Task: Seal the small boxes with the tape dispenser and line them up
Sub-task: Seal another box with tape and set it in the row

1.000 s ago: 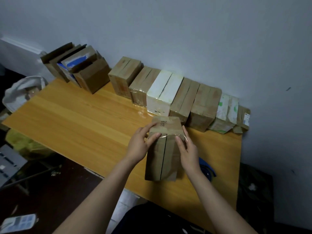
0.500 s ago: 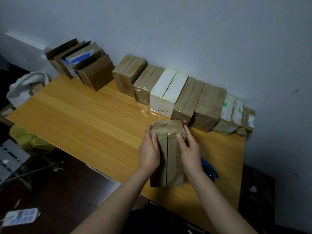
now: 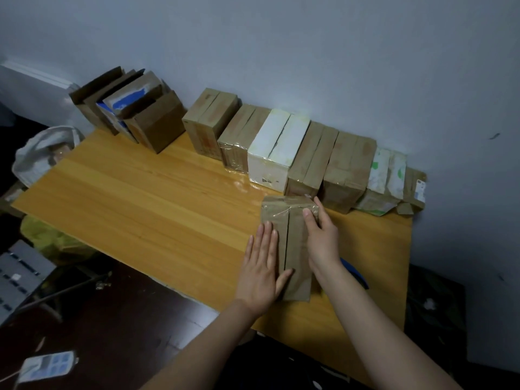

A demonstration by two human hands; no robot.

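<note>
The brown box (image 3: 295, 249) lies at lower centre-right on the bench (image 3: 140, 198). The left hand (image 3: 263, 273) rests flat on its top, fingers straight. The right hand (image 3: 320, 240), also gripping nothing, thumbs down the tape strip (image 3: 281, 213). Best to rub firmly across the seam and over the corners.

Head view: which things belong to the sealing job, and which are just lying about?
Job: brown box under the left hand and right hand; row of boxes along the wall; blue tape dispenser.
Lying about: open cartons; white bag; yellow bag.
</note>
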